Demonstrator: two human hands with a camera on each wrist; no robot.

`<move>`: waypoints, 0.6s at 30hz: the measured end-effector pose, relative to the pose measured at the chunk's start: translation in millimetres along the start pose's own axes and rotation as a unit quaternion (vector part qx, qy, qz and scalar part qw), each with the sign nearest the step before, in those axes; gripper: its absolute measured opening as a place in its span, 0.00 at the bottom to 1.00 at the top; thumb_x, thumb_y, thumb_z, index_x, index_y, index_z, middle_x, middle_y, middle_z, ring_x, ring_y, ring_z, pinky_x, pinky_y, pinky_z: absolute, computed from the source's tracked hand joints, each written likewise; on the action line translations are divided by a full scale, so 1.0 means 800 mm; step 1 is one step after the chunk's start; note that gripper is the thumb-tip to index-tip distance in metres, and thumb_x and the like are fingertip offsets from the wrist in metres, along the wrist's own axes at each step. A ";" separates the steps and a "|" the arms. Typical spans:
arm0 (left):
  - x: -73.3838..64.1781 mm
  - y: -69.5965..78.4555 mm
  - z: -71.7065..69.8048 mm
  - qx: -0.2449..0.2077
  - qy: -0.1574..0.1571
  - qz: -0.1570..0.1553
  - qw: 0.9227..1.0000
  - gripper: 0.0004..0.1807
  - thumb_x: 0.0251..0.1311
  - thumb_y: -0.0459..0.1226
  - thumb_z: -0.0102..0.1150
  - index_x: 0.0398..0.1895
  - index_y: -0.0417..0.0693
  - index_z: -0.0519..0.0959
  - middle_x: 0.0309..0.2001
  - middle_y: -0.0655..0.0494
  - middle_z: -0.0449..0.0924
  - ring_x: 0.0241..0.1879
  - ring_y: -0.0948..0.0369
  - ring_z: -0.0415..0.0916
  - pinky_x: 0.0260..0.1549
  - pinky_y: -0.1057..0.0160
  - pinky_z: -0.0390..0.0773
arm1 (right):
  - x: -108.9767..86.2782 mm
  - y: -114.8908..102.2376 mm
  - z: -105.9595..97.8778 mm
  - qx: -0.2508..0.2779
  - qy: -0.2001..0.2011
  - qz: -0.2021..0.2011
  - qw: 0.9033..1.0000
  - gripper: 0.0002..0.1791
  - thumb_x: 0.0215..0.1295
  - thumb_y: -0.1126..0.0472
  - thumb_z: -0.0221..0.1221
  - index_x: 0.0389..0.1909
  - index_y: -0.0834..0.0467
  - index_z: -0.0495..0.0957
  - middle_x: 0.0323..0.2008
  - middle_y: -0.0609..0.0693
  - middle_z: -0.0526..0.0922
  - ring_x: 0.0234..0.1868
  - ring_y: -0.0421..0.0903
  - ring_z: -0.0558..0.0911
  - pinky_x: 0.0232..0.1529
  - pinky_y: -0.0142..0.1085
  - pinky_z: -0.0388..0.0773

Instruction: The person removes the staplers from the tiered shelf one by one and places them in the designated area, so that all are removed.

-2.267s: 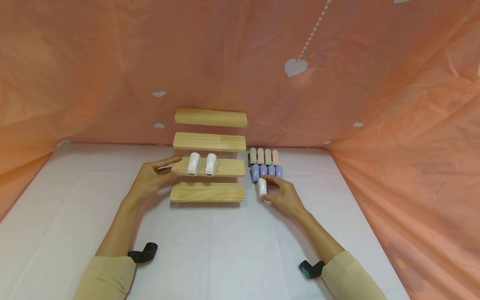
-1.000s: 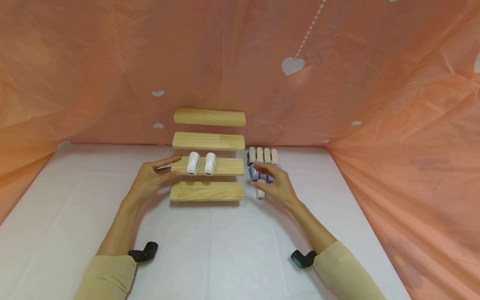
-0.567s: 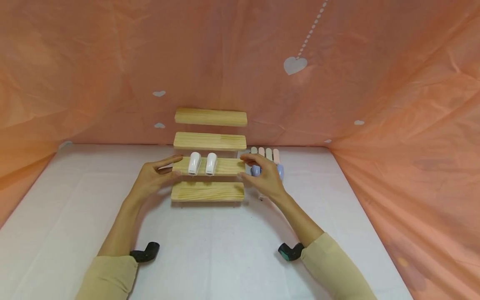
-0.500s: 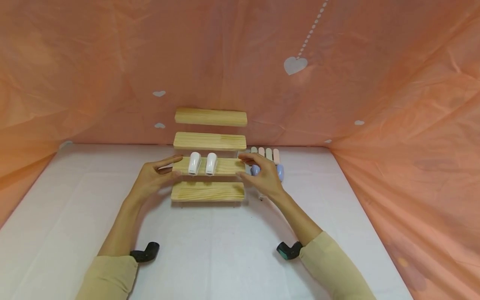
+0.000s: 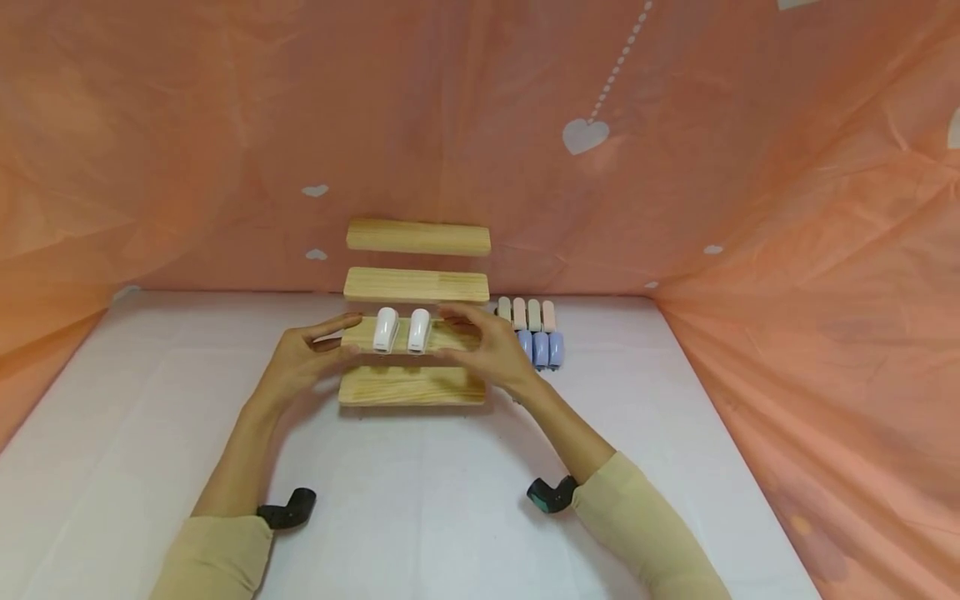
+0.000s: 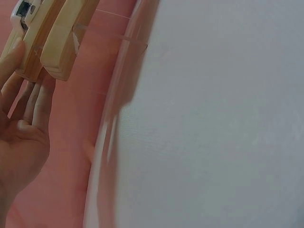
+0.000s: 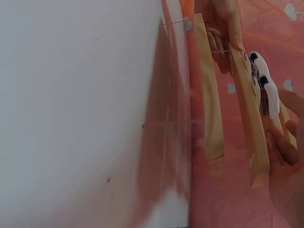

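Note:
My left hand (image 5: 295, 364) grips the left end of a pale wooden shelf board (image 5: 455, 337), thumb in front and fingers behind, as the left wrist view also shows. On that board two small white staplers stand side by side, a left one (image 5: 386, 330) and a right one (image 5: 419, 331). My right hand (image 5: 495, 352) reaches over the board's right part, thumb and fingers spread to either side of it. Its fingertips are close to the right stapler; whether they touch it I cannot tell. In the right wrist view, the right hand (image 7: 288, 173) encloses nothing visible.
Other wooden boards sit lower (image 5: 412, 387) and higher (image 5: 416, 285) on the stepped rack. Right of it are purple staplers (image 5: 541, 349) and a row of green and pink ones (image 5: 534, 315). An orange curtain (image 5: 450, 125) hangs behind the white table (image 5: 420, 500).
My right hand let go of a white stapler by the purple ones, then moved left to the board beside the two white staplers. My left hand has stayed on the board's end.

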State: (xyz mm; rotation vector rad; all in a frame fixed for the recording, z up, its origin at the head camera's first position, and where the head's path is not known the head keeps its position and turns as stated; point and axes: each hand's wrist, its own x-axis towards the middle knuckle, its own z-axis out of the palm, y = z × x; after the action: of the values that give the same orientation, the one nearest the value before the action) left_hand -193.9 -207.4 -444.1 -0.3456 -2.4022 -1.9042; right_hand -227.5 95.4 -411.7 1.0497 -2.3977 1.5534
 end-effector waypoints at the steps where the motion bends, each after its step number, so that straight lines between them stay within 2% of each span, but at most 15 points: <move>1: 0.000 0.000 0.000 -0.003 -0.003 0.000 1.000 0.28 0.63 0.39 0.67 0.65 0.39 0.75 0.66 0.50 0.74 0.55 0.65 0.78 0.51 0.74 0.77 | 0.001 -0.001 0.002 -0.002 -0.005 0.009 1.000 0.34 0.53 0.62 0.75 0.63 0.59 0.76 0.57 0.54 0.82 0.56 0.46 0.81 0.60 0.33 0.76; 5: 0.000 -0.001 0.000 0.002 -0.003 -0.003 1.000 0.28 0.63 0.39 0.68 0.65 0.40 0.75 0.66 0.50 0.74 0.56 0.63 0.77 0.51 0.74 0.77 | 0.006 -0.006 0.008 -0.017 -0.023 0.028 0.999 0.36 0.53 0.62 0.75 0.64 0.58 0.75 0.58 0.52 0.81 0.57 0.46 0.81 0.59 0.31 0.76; 9: 0.000 -0.001 -0.001 0.013 0.004 -0.004 1.000 0.28 0.62 0.40 0.68 0.65 0.42 0.76 0.66 0.51 0.74 0.56 0.63 0.77 0.51 0.75 0.76 | 0.013 -0.011 0.012 -0.056 -0.035 0.049 0.997 0.37 0.53 0.58 0.75 0.66 0.53 0.75 0.57 0.51 0.82 0.56 0.45 0.81 0.57 0.32 0.77; 13: 0.001 -0.001 -0.001 0.004 0.003 -0.002 1.000 0.29 0.61 0.39 0.69 0.65 0.41 0.75 0.65 0.50 0.74 0.52 0.68 0.78 0.49 0.73 0.78 | 0.018 -0.015 0.017 -0.115 -0.035 0.071 0.990 0.40 0.51 0.52 0.76 0.67 0.48 0.74 0.57 0.50 0.82 0.58 0.45 0.80 0.59 0.38 0.77; 18: 0.000 0.001 0.000 -0.002 0.001 -0.001 1.000 0.29 0.62 0.38 0.68 0.65 0.38 0.74 0.67 0.46 0.71 0.51 0.70 0.78 0.49 0.72 0.78 | 0.022 -0.018 0.026 -0.152 -0.037 0.069 0.985 0.43 0.50 0.49 0.77 0.68 0.49 0.73 0.61 0.51 0.79 0.62 0.47 0.77 0.63 0.42 0.74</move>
State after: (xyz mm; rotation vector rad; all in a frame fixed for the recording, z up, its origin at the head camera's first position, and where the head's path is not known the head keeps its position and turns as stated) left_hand -193.6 -207.3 -443.3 -0.3417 -2.3990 -1.9090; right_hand -226.6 66.2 -402.7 0.9100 -2.6963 1.1474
